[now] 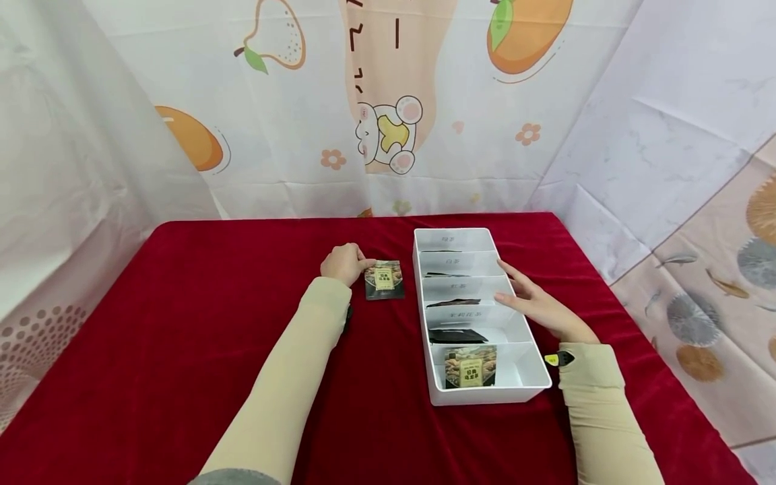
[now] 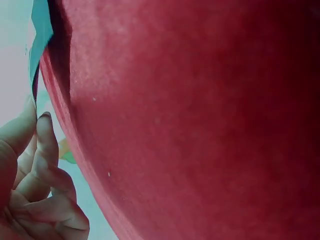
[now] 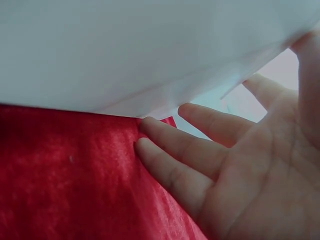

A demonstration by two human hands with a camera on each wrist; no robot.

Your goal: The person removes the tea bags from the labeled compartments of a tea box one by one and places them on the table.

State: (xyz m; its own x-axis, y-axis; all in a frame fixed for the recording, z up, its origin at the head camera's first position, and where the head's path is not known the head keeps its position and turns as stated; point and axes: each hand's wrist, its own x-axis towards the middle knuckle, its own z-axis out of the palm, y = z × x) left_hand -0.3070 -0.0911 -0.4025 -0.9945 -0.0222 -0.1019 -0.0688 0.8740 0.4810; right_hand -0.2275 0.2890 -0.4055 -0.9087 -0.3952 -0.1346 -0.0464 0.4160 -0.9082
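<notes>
My left hand (image 1: 343, 263) pinches the upper left edge of a dark tea sachet (image 1: 384, 280) with a yellow label, close over the red cloth. In the left wrist view, thumb and index finger meet at the sachet's edge (image 2: 40, 40). My right hand (image 1: 533, 303) rests on the right side of a white divided box (image 1: 539, 381), thumb over the rim. From the right wrist, its straight, spread fingers (image 3: 185, 145) show along the box's outer wall (image 3: 125, 55). A similar sachet (image 1: 471, 368) with a yellow label stands in the box's nearest compartment.
Dark packets (image 1: 457, 336) sit in the compartments farther back, whose dividers carry handwritten labels. A red cloth (image 1: 212, 337) covers the table. Behind it hangs a white curtain (image 1: 291, 135) printed with fruit and a cartoon animal.
</notes>
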